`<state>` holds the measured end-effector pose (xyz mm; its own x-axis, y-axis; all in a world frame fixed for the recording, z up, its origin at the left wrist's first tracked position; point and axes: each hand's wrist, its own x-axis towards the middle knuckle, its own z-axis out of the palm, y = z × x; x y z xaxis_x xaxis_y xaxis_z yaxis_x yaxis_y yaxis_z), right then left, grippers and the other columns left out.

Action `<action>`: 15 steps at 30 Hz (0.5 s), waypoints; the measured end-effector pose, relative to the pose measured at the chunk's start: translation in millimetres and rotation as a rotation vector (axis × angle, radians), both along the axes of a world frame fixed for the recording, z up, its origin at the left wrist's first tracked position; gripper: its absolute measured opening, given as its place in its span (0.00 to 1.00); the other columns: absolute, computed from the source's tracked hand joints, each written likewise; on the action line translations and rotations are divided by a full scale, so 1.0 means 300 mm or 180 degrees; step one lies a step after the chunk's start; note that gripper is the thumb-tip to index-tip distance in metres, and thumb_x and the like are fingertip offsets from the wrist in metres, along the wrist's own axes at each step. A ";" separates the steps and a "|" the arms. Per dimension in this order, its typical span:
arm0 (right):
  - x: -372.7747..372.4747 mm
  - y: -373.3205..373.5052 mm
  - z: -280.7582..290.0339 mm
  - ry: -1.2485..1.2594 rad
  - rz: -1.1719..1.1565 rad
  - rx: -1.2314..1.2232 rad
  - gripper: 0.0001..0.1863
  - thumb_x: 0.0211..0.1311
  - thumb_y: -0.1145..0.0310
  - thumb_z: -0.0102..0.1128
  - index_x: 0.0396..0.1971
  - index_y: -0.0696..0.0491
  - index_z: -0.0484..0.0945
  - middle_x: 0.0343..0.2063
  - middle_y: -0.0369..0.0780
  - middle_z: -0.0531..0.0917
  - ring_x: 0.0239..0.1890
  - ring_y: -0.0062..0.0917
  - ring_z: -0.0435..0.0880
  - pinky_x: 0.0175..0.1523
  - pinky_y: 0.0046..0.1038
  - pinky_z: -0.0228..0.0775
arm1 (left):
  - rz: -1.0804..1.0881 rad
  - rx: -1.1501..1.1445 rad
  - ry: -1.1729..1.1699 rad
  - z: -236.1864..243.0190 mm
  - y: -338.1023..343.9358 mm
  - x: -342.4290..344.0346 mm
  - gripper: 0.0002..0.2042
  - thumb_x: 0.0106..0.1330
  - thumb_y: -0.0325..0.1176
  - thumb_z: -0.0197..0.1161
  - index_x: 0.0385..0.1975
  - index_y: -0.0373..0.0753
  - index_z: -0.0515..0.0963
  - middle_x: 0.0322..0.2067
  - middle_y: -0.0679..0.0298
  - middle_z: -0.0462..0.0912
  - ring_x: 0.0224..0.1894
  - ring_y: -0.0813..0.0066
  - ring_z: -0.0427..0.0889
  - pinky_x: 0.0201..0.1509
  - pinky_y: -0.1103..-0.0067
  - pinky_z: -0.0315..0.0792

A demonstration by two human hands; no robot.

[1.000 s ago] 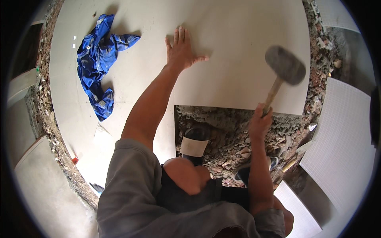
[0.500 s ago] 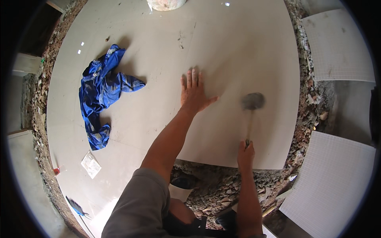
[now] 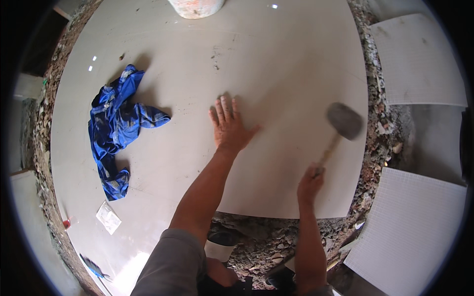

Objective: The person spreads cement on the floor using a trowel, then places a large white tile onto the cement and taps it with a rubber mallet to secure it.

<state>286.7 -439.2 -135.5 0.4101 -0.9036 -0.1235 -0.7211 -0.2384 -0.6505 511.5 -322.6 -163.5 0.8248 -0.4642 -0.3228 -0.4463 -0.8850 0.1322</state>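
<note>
Large glossy pale tiles (image 3: 281,172) form the surface below me. My left hand (image 3: 230,128) lies flat on them near the middle, fingers spread, holding nothing. My right hand (image 3: 310,182), near the front edge on the right, is closed around the handle of a rubber mallet (image 3: 344,121). The mallet's dark head is blurred and points away from me toward the right edge of the tiles; a gap between it and the tile cannot be made out. Left of my left hand lies a crumpled, stained blue garment (image 3: 118,126).
A whitish bucket (image 3: 196,7) stands at the far edge. A white packet (image 3: 108,217) and a blue-and-black item (image 3: 93,266) lie at the lower left. Rubble (image 3: 266,249) borders the tiles. Loose tiles with gridded faces (image 3: 410,232) lie on the right.
The mallet's head has swung to the right and its handle now slants. My right hand has turned with it. The whole view has shifted slightly; my left hand stays flat and spread.
</note>
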 end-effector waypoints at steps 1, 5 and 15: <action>-0.008 -0.010 0.002 0.0322 0.0161 0.0022 0.22 0.68 0.53 0.49 0.35 0.62 0.69 0.20 0.45 0.76 0.19 0.33 0.75 0.26 0.35 0.66 | 0.0021 0.0063 0.0021 -0.002 0.000 0.001 0.50 0.59 0.70 0.43 0.70 0.38 0.35 0.71 0.50 0.32 0.73 0.57 0.26 0.72 0.58 0.24; -0.071 -0.055 0.082 0.0085 -0.0378 0.0439 0.21 0.67 0.53 0.51 0.35 0.60 0.69 0.18 0.39 0.73 0.18 0.24 0.72 0.23 0.29 0.64 | 0.0053 0.0053 -0.0251 -0.016 -0.022 -0.002 0.48 0.61 0.68 0.44 0.70 0.36 0.41 0.71 0.49 0.36 0.73 0.54 0.30 0.71 0.55 0.26; -0.135 -0.258 0.029 -0.1046 -0.1525 0.0059 0.18 0.68 0.55 0.50 0.37 0.58 0.69 0.20 0.37 0.71 0.20 0.18 0.69 0.23 0.25 0.63 | -0.2165 -0.1256 -0.0069 -0.107 -0.570 -0.264 0.34 0.62 0.62 0.48 0.67 0.55 0.57 0.69 0.64 0.52 0.72 0.60 0.44 0.71 0.52 0.35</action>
<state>246.1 -516.5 -126.8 -0.0245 -0.9968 -0.0763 -0.5052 0.0782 -0.8594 432.2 -493.5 -195.5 0.3225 -0.9464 -0.0160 -0.8794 -0.3058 0.3649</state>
